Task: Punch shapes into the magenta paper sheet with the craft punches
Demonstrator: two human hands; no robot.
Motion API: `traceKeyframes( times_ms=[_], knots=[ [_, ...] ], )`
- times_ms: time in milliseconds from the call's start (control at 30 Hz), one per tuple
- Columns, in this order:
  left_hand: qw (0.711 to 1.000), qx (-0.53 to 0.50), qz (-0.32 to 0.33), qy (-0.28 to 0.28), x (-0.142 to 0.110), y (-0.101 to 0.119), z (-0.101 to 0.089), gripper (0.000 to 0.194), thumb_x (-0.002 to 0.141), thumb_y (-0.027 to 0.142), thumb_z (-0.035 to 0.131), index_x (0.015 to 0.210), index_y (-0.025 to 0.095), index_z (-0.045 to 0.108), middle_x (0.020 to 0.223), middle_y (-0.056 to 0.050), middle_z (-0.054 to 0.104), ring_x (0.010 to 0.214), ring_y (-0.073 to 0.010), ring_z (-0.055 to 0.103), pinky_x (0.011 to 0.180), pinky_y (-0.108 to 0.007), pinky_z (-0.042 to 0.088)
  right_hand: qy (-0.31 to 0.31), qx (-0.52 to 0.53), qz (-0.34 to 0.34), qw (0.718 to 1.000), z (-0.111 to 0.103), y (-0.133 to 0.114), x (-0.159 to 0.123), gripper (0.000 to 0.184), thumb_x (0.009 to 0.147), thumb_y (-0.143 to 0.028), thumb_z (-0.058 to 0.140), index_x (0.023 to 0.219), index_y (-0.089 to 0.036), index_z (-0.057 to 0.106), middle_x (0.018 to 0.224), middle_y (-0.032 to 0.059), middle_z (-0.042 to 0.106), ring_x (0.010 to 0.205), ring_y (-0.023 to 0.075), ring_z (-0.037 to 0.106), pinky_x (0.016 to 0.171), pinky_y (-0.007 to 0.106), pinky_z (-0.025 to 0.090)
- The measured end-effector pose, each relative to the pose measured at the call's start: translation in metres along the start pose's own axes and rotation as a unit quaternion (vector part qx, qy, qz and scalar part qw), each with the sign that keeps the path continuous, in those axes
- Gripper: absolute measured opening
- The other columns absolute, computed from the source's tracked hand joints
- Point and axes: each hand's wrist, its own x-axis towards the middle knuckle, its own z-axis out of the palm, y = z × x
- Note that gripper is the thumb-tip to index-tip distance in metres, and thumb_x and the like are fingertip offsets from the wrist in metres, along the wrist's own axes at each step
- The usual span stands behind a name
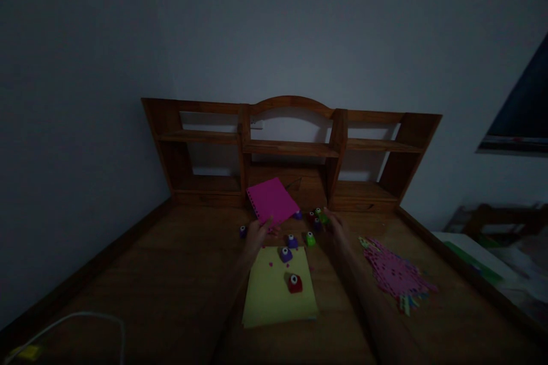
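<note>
My left hand (256,234) pinches the lower edge of a bright pink sheet of paper (273,201), which tilts up toward the shelf. A row of punched holes runs down the sheet's left edge. At the right, my right hand (336,226) has its fingers on a green craft punch (322,217), beside other dark red and purple punches. Nearer to me lies a stack of yellow paper (274,295). On it stand a purple craft punch (285,254) and a red craft punch (294,283), among small pink cutouts. Another green punch (310,239) is just beyond.
A wooden shelf unit (291,149) runs along the back of the wooden desk. Pink punched sheets and coloured strips (396,271) lie in a pile at the right. A white cable (96,315) curves over the near left, by a yellow object (29,352).
</note>
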Motion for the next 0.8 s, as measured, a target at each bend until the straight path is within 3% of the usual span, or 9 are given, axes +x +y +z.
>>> traceKeyframes(
  times_ms=[133,333,600,800],
  knots=[
    [1.000,-0.019,0.005,0.008,-0.002,0.000,0.005,0.048,0.069,0.058,0.073,0.075,0.010,0.069,0.069,-0.011,0.072,0.057,-0.0194,0.066,0.056,-0.030,0.055,0.027,-0.131,-0.016,0.991,-0.012,0.016,0.009,0.051,0.076,-0.065,0.065,0.089,-0.015,0.066,0.078,0.0090,0.069,0.074,0.0256,0.064,0.061,0.028,0.044],
    [0.999,-0.006,0.036,0.013,-0.007,0.008,0.011,0.047,0.072,0.058,0.070,0.073,0.011,0.070,0.068,-0.010,0.072,0.056,-0.0192,0.066,0.056,-0.030,0.055,-0.044,-0.347,-0.073,0.934,-0.013,0.040,0.013,0.045,0.084,-0.059,0.057,0.088,-0.015,0.069,0.079,0.0097,0.070,0.073,0.0258,0.066,0.061,0.028,0.043],
    [0.999,-0.009,0.043,0.018,-0.013,0.015,0.015,0.046,0.074,0.057,0.069,0.076,0.011,0.070,0.069,-0.011,0.073,0.057,-0.0193,0.066,0.055,-0.029,0.053,-0.076,-0.354,-0.089,0.928,-0.011,0.039,0.009,0.033,0.083,-0.047,0.062,0.097,-0.017,0.068,0.089,0.0071,0.071,0.081,0.0231,0.066,0.068,0.026,0.045],
    [0.999,-0.004,0.051,0.012,-0.015,0.018,0.019,0.046,0.075,0.056,0.069,0.073,0.011,0.070,0.069,-0.010,0.072,0.057,-0.0188,0.065,0.057,-0.029,0.053,-0.073,-0.368,-0.085,0.923,-0.011,0.036,0.008,0.028,0.080,-0.044,0.063,0.089,-0.017,0.067,0.079,0.0066,0.070,0.074,0.0233,0.065,0.064,0.027,0.043]
  ],
)
